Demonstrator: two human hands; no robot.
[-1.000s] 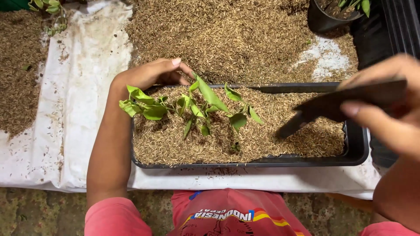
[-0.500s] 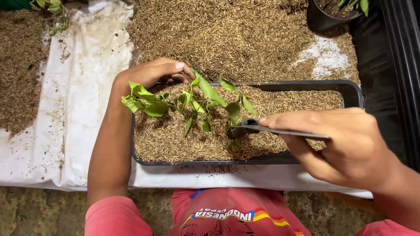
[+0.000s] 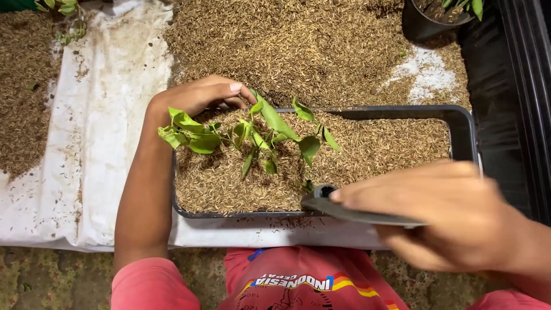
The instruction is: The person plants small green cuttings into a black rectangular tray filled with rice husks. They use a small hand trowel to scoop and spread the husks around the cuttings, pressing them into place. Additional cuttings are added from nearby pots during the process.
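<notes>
1. Head view showed the work at a mid step, by judgement: a dark flat tool [image 3: 356, 211] pressed tip-first into the husks [image 3: 390, 149] of a black tray [image 3: 465, 123], close to the near rim.
2. Found the right hand [image 3: 453, 215] closed firmly round the tool's handle, fingers wrapped over the top and thumb underneath. Looked blurred, so could not make out the finer finger placing.
3. Found the left hand [image 3: 198, 95] loosely curled at the tray's far rim with its fingers bent down toward the husks. Could not tell whether it pinched a stem or merely rested there.
4. Placed the leafy seedlings [image 3: 252, 135] just beside the left fingers, leaves touching or nearly touching them, and well apart from the right hand's grip. Stood between the two hands, nearer the left.
5. Noted a small sprout [image 3: 309, 185] right at the tool's tip, just beyond the right hand's fingertips. Could not tell whether touching or only beside.
6. Judged the next move to call for a shallow, steady push of the tip through the loose husks, kept clear of the thin stems, with the left hand steadying the leaves.
7. Saw more husks heaped on the white sheet [image 3: 103, 115] beyond and left of the left hand, and a black pot [image 3: 427, 23] far beyond the right grip.
</notes>
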